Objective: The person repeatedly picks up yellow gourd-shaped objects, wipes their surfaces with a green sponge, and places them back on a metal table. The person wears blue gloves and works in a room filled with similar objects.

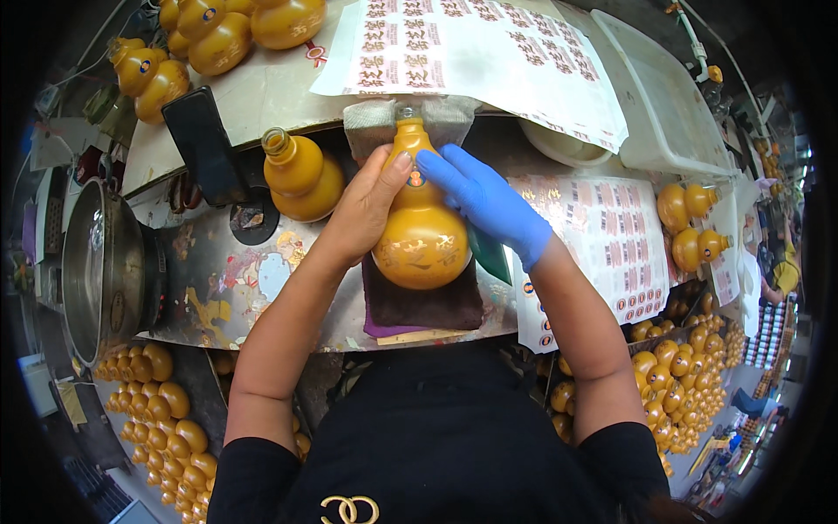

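An amber, gourd-shaped glass bottle (pixel 421 251) lies tilted in front of me, its open neck pointing away. Gold lettering runs across its wide belly, and a small round emblem (pixel 415 178) sits on its upper bulb. My bare left hand (pixel 371 203) is closed around the bottle's left side, thumb on the upper bulb. On the other side my right hand (pixel 497 205), in a blue glove, grips the upper bulb with fingertips beside the emblem. A folded dark cloth (pixel 421 306) lies under the bottle, and a pale cloth (pixel 367 131) is behind its neck.
A second gourd bottle (pixel 305 185) stands left, near a propped phone (pixel 205 144) and a metal pan (pixel 98 271). Transfer sheets (pixel 611 236) lie right; another sheet (pixel 471 57) covers the raised shelf. A plastic bin (pixel 668 113) stands far right. Many bottles (pixel 170 437) fill both lower sides.
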`<state>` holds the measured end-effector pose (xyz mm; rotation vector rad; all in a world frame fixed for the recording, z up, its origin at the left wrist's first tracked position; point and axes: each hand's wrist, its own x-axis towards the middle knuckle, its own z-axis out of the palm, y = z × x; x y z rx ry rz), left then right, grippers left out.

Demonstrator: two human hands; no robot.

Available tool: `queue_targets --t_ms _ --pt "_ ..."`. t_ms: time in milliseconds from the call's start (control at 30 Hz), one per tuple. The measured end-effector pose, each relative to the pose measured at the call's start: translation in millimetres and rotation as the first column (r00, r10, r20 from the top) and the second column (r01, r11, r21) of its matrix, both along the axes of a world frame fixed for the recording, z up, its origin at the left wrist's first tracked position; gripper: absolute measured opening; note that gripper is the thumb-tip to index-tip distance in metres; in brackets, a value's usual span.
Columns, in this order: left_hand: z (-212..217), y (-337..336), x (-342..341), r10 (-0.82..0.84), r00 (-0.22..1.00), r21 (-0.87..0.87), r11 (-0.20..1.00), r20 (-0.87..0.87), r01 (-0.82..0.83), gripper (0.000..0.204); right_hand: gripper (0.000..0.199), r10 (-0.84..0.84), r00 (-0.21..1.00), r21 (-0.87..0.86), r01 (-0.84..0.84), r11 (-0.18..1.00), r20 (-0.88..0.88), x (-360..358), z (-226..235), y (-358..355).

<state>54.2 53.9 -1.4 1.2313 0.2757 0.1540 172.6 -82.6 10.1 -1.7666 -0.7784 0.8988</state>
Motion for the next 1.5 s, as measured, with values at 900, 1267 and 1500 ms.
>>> queue_targets --t_ms 900,1267,1500 --pt "2.4 -0.7 -11.8 -0.027 1.0 0.114 0.993 -0.009 0.028 0.065 0.033 -0.168 0.979 0.358 0.198 0.912 -0.114 -20.0 35.0 -40.1" --pt "2.6 3.9 -13.0 -0.061 0.998 0.017 0.998 -0.024 0.061 0.06 0.029 0.261 0.885 0.035 -0.296 0.954 0.386 23.2 70.8 13.9" --pt "3.8 6.0 -16.1 -0.104 0.994 0.002 0.995 0.046 0.104 0.059 0.03 0.315 0.845 -0.019 -0.34 0.94 0.432 36.4 70.5 24.9"
